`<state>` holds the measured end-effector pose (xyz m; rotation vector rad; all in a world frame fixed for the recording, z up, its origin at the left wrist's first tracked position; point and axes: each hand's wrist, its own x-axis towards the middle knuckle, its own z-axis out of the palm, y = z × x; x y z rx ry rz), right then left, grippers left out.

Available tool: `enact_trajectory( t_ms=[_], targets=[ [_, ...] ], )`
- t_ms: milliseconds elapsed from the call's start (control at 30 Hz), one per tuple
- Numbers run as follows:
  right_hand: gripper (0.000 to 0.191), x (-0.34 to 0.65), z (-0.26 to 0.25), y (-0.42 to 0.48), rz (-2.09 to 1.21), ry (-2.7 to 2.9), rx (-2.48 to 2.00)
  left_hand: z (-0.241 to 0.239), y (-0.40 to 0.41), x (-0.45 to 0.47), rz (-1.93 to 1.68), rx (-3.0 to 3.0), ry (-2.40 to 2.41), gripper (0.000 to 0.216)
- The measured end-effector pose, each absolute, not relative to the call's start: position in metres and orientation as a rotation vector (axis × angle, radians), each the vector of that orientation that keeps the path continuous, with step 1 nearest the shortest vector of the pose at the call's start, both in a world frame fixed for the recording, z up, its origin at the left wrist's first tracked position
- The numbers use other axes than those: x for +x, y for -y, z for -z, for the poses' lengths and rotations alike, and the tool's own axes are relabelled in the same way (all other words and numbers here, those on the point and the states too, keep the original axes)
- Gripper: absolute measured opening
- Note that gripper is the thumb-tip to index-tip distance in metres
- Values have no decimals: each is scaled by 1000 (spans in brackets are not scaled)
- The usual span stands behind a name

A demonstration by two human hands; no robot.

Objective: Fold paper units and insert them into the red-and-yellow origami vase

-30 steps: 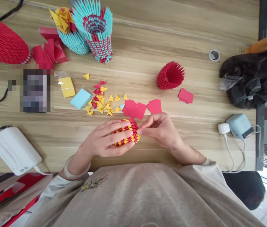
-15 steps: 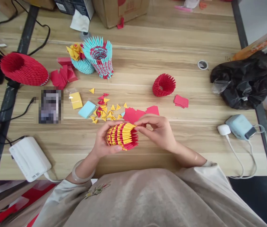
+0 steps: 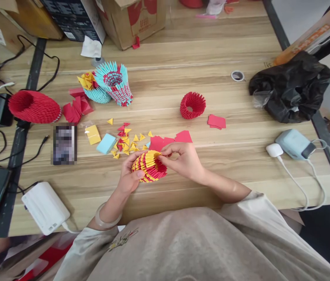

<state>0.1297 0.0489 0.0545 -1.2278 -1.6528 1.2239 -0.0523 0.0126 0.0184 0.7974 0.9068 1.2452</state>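
Observation:
My left hand [image 3: 128, 175] is wrapped round a red and yellow paper vase [image 3: 150, 168] built from folded pieces in rows, tilted with its open mouth to the right. Thumb and forefinger of my right hand [image 3: 184, 160] pinch at a yellow folded paper piece on the vase's upper rim; the fingertips hide most of it. Loose yellow paper triangles [image 3: 135, 137] and a few red ones [image 3: 121, 134] lie scattered just beyond my left hand. Red paper sheets [image 3: 183, 136] rest behind my right hand.
A short red paper ring [image 3: 192, 106] stands beyond. Blue-and-red [image 3: 115, 84] and tall red [image 3: 34, 106] paper vases are at the left, near yellow [image 3: 93, 134] and blue [image 3: 106, 143] paper stacks. A black bag [image 3: 292, 86], a blue charger [image 3: 295, 144] and a white power bank [image 3: 45, 208] lie about.
The camera view has shifted and turned a little. The vase has tipped so that more of its mouth shows. My right fingers remain at its rim.

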Motion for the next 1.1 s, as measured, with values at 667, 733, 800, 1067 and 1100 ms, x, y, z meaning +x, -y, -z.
enact_trajectory(
  t_ms=[667,733,800,1067,1100],
  targets=[
    [19,130,-50,-34,-893,1847,-1143,-18,-13,-46,-1195,861,-1001,57],
    [19,133,-46,-30,-873,1861,-1143,-18,-11,-43,-1168,874,-984,56],
    [15,148,-42,-30,-923,1877,-1164,-20,-8,-41,-1126,897,-933,55],
    [53,348,-64,-28,-371,1640,-2026,-29,-7,-56,-1118,1145,-994,63],
    [47,370,-65,-19,-314,1624,-2184,-27,-7,-59,-1109,1203,-1045,62]
  ],
)
